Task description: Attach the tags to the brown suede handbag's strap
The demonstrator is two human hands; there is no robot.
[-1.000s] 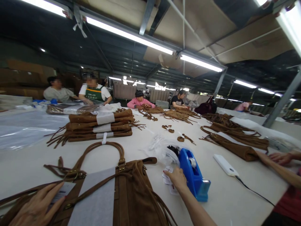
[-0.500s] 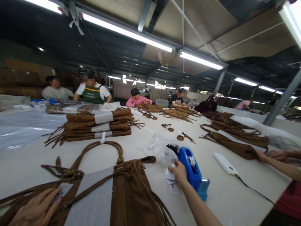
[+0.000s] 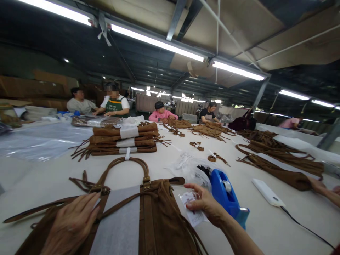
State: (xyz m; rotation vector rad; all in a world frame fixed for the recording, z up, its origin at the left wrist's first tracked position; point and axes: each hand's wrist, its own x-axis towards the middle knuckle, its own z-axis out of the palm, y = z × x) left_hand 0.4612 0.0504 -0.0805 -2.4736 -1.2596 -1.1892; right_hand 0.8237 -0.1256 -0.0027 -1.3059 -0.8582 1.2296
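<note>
Now the right hand [image 3: 205, 205] has lifted away from the little heap of paper tags beside the blue tape dispenser [image 3: 227, 198], where it was reaching a second ago, and holds one white printed tag [image 3: 191, 209] pinched between thumb and curled fingers, just above the right edge of the brown suede bag [image 3: 159, 219]. The left hand [image 3: 71, 225] lies flat and open on the bag's left side, pressing on its straps and the white tissue sheet [image 3: 119, 226]. Behind the dispenser sits a crumpled clear plastic bag [image 3: 188, 166]. Farther up the white table [image 3: 39, 180] is a stack of folded brown bags [image 3: 124, 140]. To the right lie a white power bank [image 3: 268, 193] with its cable, and a co-worker's hand [image 3: 317, 185] on more brown bags.
</note>
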